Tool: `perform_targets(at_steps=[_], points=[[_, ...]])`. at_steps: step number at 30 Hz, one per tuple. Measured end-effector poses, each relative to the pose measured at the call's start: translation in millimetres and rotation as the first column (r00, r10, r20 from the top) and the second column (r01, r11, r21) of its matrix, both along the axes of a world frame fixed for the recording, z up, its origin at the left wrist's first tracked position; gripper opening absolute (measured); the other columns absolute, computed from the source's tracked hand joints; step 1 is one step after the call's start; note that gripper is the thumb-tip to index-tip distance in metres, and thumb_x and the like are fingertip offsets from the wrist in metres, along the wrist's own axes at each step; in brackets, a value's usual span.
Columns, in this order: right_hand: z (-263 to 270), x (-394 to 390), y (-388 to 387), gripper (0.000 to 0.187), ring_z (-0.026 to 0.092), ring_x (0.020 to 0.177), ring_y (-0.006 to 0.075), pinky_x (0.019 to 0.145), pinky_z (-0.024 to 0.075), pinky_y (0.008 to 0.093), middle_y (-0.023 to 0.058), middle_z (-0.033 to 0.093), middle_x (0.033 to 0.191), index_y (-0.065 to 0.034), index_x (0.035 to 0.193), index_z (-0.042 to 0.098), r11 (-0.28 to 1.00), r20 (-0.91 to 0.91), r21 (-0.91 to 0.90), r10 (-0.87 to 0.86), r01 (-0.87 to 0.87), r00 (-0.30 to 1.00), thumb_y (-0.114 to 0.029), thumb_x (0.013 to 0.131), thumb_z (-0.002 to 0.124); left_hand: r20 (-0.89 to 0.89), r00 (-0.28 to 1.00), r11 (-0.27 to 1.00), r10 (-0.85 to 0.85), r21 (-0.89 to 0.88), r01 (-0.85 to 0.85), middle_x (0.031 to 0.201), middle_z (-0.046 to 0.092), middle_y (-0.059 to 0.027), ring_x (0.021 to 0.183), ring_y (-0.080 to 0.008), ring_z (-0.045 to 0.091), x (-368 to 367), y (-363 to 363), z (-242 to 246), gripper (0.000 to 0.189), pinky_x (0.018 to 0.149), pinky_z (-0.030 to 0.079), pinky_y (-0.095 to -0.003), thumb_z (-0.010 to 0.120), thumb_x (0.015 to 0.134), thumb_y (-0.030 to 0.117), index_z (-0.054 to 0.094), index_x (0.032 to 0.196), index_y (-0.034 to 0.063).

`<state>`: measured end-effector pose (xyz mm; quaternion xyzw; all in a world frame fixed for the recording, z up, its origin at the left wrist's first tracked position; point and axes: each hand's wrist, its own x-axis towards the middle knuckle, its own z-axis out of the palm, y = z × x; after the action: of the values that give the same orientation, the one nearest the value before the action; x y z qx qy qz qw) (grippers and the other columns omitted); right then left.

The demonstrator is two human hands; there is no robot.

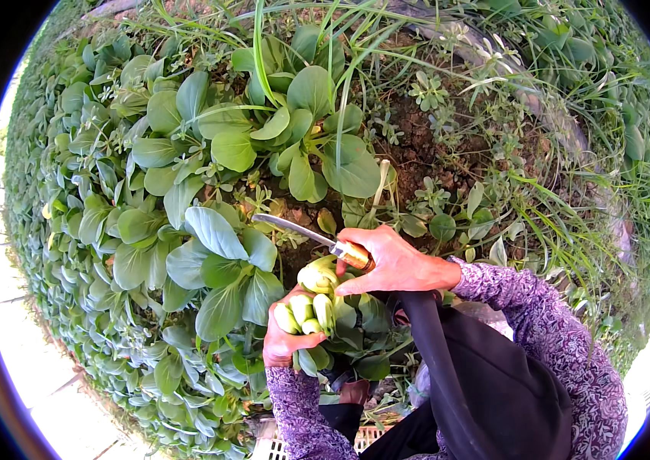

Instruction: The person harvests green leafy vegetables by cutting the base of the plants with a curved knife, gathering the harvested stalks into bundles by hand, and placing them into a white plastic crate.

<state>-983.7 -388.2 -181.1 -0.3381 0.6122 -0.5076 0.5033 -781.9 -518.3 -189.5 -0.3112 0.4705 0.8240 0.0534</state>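
My left hand (280, 345) is wrapped around a bunch of cut bok choy (303, 310), its pale green stem ends facing up and its leaves hanging below. My right hand (399, 264) grips a small sickle-like knife (297, 227) by its wooden handle; the slim, slightly curved blade points up and left, above the soil. The thumb of that hand reaches down to the bunch, beside another pale bok choy base (318, 278). Just left of the bunch, a rooted bok choy plant (233, 276) spreads its broad leaves.
Dense bok choy (123, 230) fills the bed to the left, and larger plants (302, 138) stand ahead. Weeds and bare soil (425, 138) lie to the right, with a pale cut stalk (381, 183) sticking up. A slotted white plastic crate (272, 449) sits by my legs.
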Motion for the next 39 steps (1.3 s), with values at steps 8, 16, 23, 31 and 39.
perform_targets(at_steps=[8, 16, 23, 31, 39], points=[[-12.1, 6.9, -4.1, 0.047, 0.057, 0.068, 0.0344, 0.061, 0.0450, 0.0382, 0.0160, 0.055, 0.072, 0.0014, 0.095, 0.048, 0.999, -0.141, -0.010, 0.037, -0.039, 0.989, -0.023, 0.064, 0.073, -0.079, 0.984, 0.970, -0.157, -0.199, 0.139, 0.121, 0.049, -0.0200, 0.121, -0.0289, 0.040, -9.0, -2.5, 1.0, 0.052, 0.099, 0.030, -0.0353, 0.073, 0.047, 0.006, 0.061, 0.098, -0.0013], [-22.1, 15.2, 2.5, 0.043, 0.057, 0.066, 0.0325, 0.058, 0.0438, 0.0389, 0.0154, 0.055, 0.071, 0.0006, 0.096, 0.047, 0.989, -0.245, 0.076, 0.140, -0.125, 0.959, -0.022, 0.068, 0.070, -0.036, 0.997, 0.997, -0.071, -0.025, 0.070, 0.135, 0.040, -0.0192, 0.118, -0.0219, 0.043, -4.8, 3.6, -0.1, 0.055, 0.097, 0.033, -0.0326, 0.072, 0.049, 0.000, 0.060, 0.102, -0.0020], [-46.4, 21.0, 1.5, 0.038, 0.056, 0.066, 0.0218, 0.062, 0.0449, 0.0326, 0.0113, 0.055, 0.073, 0.0022, 0.093, 0.050, 0.999, -0.138, 0.013, -0.027, 0.029, 0.990, -0.014, 0.064, 0.068, -0.115, 0.986, 0.984, 0.118, 0.145, -0.101, 0.138, 0.034, -0.0237, 0.123, -0.0282, 0.041, 4.5, 4.2, -7.1, 0.055, 0.099, 0.033, -0.0355, 0.073, 0.048, -0.002, 0.060, 0.101, -0.0023], [-35.9, 18.8, -11.8, 0.038, 0.043, 0.066, 0.0038, 0.055, 0.0396, 0.0200, -0.0036, 0.048, 0.080, -0.0016, 0.098, 0.050, 0.989, 0.458, 0.120, -0.131, 0.085, 0.879, -0.003, 0.065, 0.069, 0.104, 0.937, 0.931, 0.332, 0.120, -0.343, 0.114, 0.051, -0.0077, 0.102, -0.0190, 0.051, -15.7, 11.2, 8.0, 0.073, 0.090, 0.041, -0.0317, 0.072, 0.049, -0.005, 0.045, 0.117, 0.0005], [-35.6, 14.2, -17.0, 0.037, 0.049, 0.064, 0.0063, 0.054, 0.0411, 0.0211, -0.0016, 0.051, 0.074, -0.0013, 0.095, 0.051, 0.976, 0.603, 0.214, -0.163, 0.038, 0.781, 0.000, 0.063, 0.068, 0.070, 0.966, 0.967, 0.247, -0.087, -0.241, 0.091, 0.058, -0.0027, 0.083, -0.0135, 0.057, -21.6, 4.3, -8.9, 0.045, 0.077, 0.046, -0.0264, 0.068, 0.055, -0.009, 0.057, 0.097, 0.0014]])
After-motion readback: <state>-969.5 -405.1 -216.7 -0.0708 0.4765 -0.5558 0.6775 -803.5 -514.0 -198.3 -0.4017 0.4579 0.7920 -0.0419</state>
